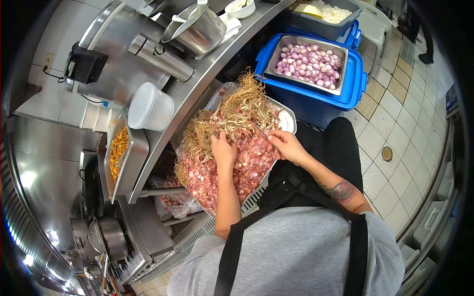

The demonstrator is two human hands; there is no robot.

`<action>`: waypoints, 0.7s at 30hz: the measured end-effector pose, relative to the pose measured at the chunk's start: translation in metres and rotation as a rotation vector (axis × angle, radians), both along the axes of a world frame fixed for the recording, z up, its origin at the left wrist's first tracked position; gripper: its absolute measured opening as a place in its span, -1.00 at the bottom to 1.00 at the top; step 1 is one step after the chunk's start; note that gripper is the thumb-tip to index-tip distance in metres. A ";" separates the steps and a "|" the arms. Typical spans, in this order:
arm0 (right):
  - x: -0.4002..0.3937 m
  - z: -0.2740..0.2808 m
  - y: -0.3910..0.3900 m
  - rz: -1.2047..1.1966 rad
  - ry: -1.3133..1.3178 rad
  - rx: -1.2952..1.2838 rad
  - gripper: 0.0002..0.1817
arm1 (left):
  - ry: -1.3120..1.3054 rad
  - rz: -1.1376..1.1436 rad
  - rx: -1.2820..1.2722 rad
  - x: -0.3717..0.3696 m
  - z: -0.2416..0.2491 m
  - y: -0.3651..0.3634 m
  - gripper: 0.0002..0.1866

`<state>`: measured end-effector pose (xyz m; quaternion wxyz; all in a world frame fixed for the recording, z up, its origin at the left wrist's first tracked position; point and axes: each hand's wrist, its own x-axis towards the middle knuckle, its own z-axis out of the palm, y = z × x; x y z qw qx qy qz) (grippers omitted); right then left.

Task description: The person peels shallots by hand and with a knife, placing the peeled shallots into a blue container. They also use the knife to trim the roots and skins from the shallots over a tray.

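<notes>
A wide metal tray (292,114) on the lap holds a heap of reddish-pink pieces, perhaps shallots or their peel (205,182). Dry, straw-coloured roots (197,130) lie across its upper part. My left hand (223,148) is closed at the edge of the roots, and what its fingers pinch is hidden. In my right hand (286,145) is a small knife (260,130), its blade pointing up and left over the heap. A round white item (285,121) sits in the tray's right corner.
Peeled purple shallots (311,64) fill a metal pan on a blue lidded bin (353,84). Behind is a grey tub (340,30) of white pieces. The steel counter (210,66) at left bears a white bucket (150,106), a pot (195,34) and a pan of orange food (118,150).
</notes>
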<state>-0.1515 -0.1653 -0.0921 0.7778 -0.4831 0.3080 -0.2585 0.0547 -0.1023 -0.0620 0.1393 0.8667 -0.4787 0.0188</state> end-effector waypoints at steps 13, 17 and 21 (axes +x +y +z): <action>-0.001 0.002 0.002 0.013 0.000 -0.031 -0.75 | 0.574 -0.148 -0.313 0.029 -0.004 0.017 -0.70; 0.008 -0.002 0.008 -0.011 0.007 -0.194 -0.77 | 0.868 0.029 -0.574 0.012 0.019 0.046 -0.70; 0.025 0.021 0.025 0.116 -0.016 -0.187 -0.74 | 0.844 0.088 -0.848 0.033 0.003 0.074 -0.73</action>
